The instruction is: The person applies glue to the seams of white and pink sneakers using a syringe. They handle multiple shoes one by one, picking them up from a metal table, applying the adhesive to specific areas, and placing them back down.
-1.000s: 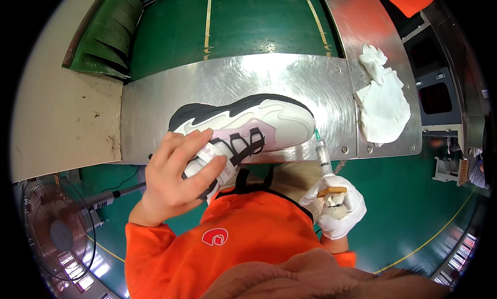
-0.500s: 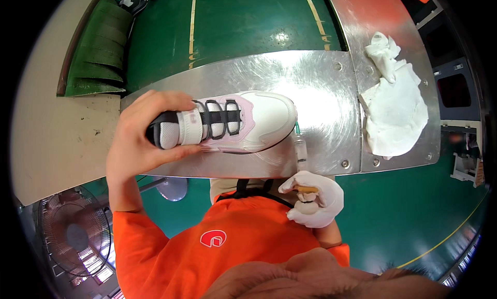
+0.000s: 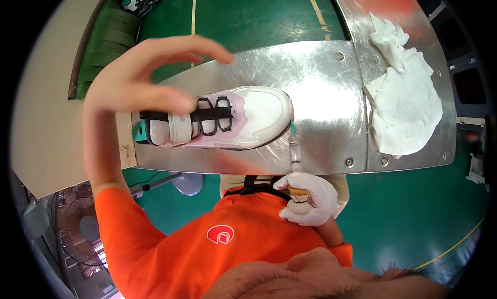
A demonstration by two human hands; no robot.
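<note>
A white and pale pink sneaker (image 3: 259, 112) with black laces lies on the metal plate (image 3: 326, 86), toe to the right. Over its heel end hovers my bare left hand (image 3: 121, 89), fingers apart with nothing in them. Turquoise lining shows at the heel opening. My right hand (image 3: 321, 200), in a white glove, is closed around a clear syringe (image 3: 295, 151) near the plate's front edge. The syringe's green tip (image 3: 293, 128) points at the edge of the toe; whether it touches I cannot tell. A tan piece (image 3: 298, 192) shows between the gloved fingers.
A crumpled white cloth (image 3: 406, 105) lies on the metal at the right. Beyond the plate runs a green surface (image 3: 253, 17) with yellow lines. Dark shoes (image 3: 142, 3) stand at the far left, beside green flaps (image 3: 111, 50). A fan (image 3: 83, 226) is at lower left.
My left hand has let go of the sneaker's heel and risen, its fingers opening. The right hand still holds the syringe at the toe. The view has shifted slightly.
</note>
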